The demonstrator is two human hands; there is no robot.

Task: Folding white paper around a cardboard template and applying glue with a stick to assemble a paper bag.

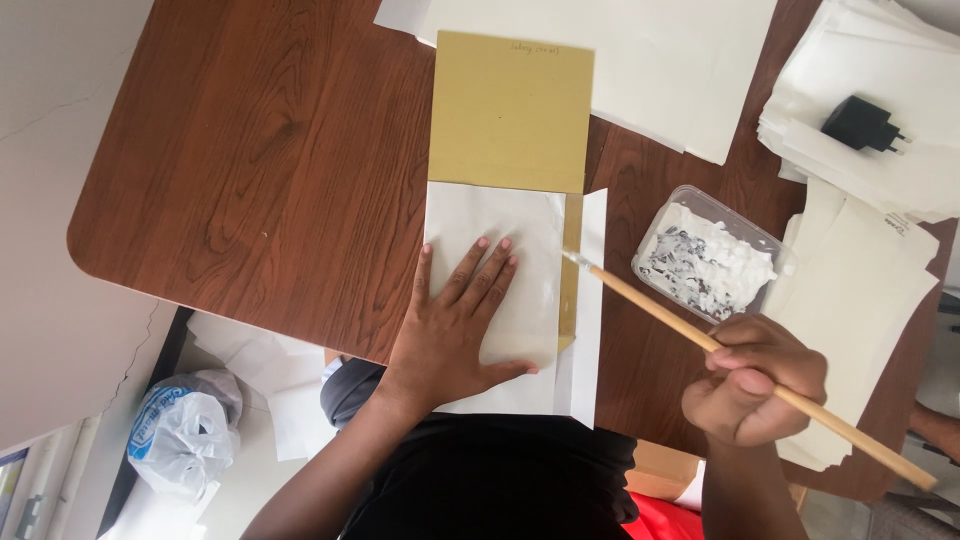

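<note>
- White sheet (500, 270), frame centre, pressed flat by open left hand (455, 325).
- Brush (740, 365) gripped in right hand (755, 390); tip at sheet's right edge.
- Gluing judged under way; paste tub (708, 255) part full.

One camera only, worn on the person's head, looking almost straight down from close above the wooden table (270, 180), the person's own body at the bottom edge and the floor glimpsed at left

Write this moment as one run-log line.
left hand: flat on white paper | right hand: holds wooden brush, tip at paper's edge | glue tub: open, beside
</note>
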